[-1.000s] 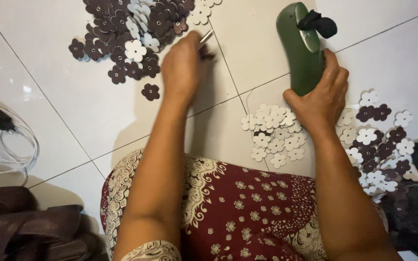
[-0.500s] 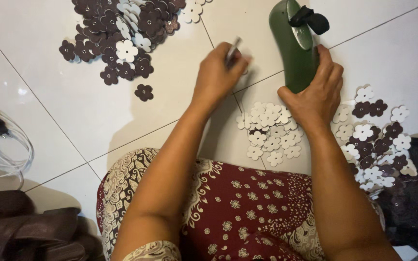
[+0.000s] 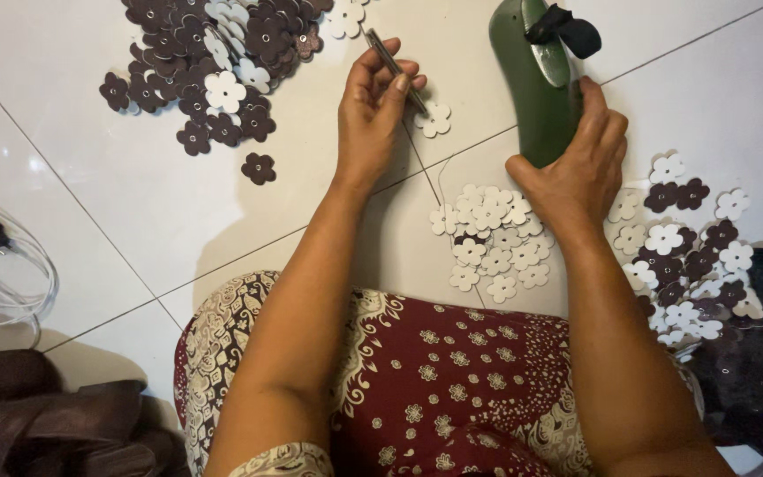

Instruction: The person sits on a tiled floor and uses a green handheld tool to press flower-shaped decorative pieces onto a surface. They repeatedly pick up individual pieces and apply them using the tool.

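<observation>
Left hand (image 3: 373,124) pinches a thin metal tool (image 3: 395,69) in closed fingers, tip at a white flower (image 3: 435,117) on the floor (image 3: 222,212). Right hand (image 3: 576,168) wraps tight around the green shoe form (image 3: 536,79). White flower pile (image 3: 492,238) lies between the arms; dark pile (image 3: 214,53) upper left.

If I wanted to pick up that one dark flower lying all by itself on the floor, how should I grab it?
Pinch the lone dark flower cutout by one petal edge, coming straight down from above. It lies flat on the white floor tile, so there is no side to wrap around, but the scalloped petals probably give a fingertip or nail a lip to lift. It sits apart from the big pile, so any side is free.
</observation>
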Motion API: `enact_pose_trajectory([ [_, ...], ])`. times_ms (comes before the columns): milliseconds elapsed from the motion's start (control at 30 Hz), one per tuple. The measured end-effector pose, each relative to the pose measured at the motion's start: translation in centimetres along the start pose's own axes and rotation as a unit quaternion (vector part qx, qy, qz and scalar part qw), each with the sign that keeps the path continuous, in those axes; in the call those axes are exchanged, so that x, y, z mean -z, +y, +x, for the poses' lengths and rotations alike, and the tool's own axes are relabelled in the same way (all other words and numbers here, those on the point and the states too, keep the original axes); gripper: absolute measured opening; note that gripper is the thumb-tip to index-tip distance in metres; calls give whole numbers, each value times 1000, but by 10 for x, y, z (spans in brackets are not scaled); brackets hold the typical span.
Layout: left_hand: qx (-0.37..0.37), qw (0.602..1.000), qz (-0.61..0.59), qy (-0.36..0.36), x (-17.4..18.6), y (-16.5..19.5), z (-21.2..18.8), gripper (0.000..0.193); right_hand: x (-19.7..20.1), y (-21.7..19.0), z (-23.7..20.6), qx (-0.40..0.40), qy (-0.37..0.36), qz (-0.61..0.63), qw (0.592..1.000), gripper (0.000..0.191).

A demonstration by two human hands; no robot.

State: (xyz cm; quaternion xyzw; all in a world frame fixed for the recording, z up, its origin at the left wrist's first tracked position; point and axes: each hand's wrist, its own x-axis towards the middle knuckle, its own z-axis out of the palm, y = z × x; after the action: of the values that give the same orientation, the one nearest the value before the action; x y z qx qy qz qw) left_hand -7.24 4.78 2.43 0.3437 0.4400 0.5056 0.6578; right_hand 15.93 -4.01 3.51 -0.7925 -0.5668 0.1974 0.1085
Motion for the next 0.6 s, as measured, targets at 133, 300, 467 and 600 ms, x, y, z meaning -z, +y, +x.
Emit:
enact_pose_trajectory([
  [133,-13,1000,-3,-16,1,-3,-1,39,-1,2,1,-2,-1,-15,1000,108],
  [300,-10,999,23,-19,-1,-6,-5,38,-3,5,1,-2,-9,-3,1000,107],
  [467,-2,999,28,-28,-1,-6,-6,38,-3,5,1,-1,-7,-7,1000,107],
  [600,-11,999,30,-40,-2,-7,-7,37,-3,4,1,-4,-7,-7,1000,106],
])
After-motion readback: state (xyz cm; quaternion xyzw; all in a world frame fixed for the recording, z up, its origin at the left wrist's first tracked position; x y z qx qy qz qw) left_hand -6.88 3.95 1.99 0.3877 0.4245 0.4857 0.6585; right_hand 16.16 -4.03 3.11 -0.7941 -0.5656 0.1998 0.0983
